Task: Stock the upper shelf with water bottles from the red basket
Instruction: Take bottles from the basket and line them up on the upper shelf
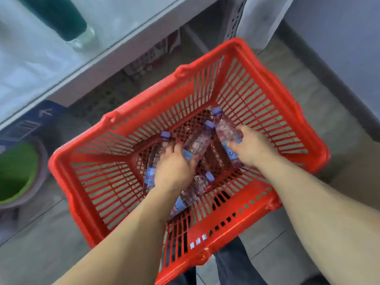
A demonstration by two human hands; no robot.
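both hands down inside the red slatted plastic basket [257, 95], which sits on the floor near the person's legs. four small clear plastic water bottles with purple caps lie on their sides on the basket floor. right hand [249, 148] has its fingers wrapped around the far-right bottle [227, 134], cap pointing far; looks like a firm grab ready to lift. left hand [174, 167] lies palm-down across the middle bottle [198, 141] and touches the left bottle [154, 161]; fingers curled, but can't tell if they're actually clamped yet. fourth bottle [193, 192] lies near, under the left wrist. two-handed grab likely to cut trips. pale shelf [115, 56] is far left, with one green-labelled bottle [67, 21] on it.
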